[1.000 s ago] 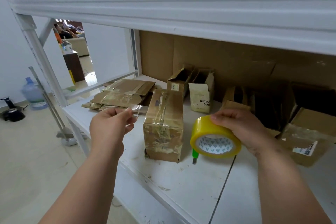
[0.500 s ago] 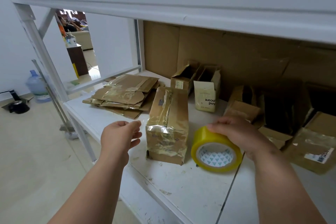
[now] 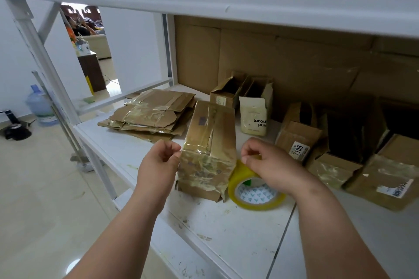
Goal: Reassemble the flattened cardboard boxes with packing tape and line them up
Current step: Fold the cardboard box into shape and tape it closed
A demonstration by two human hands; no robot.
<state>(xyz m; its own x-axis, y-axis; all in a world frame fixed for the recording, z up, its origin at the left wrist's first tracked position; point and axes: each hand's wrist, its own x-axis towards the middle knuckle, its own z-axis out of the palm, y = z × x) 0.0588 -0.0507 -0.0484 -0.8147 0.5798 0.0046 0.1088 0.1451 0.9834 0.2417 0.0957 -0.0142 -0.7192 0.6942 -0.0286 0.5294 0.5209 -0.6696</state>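
Tape being started on an upright, reassembled box

The tall brown cardboard box wrapped in glossy tape [image 3: 209, 154] stands on the white shelf [image 3: 226, 229], between both hands. The right hand [image 3: 269, 165] is seen pinching at the rim of the yellow packing tape roll [image 3: 256, 190], apparently at the tape's free end; the left hand [image 3: 162, 161], fingers curled with nothing visibly held, is touching the box's side. The box should be steadied and the strip drawn straight over the seam.

— Any print readable?
— "7108" on a white label [image 3: 298, 150] stuck to a small brown box [image 3: 301, 133]. Upside-down "And ...ncare" on a cream box [image 3: 256, 115].
— Elsewhere?
— Sticker [image 3: 393, 189] on far-right box [image 3: 385, 179]: blurred, unreadable.
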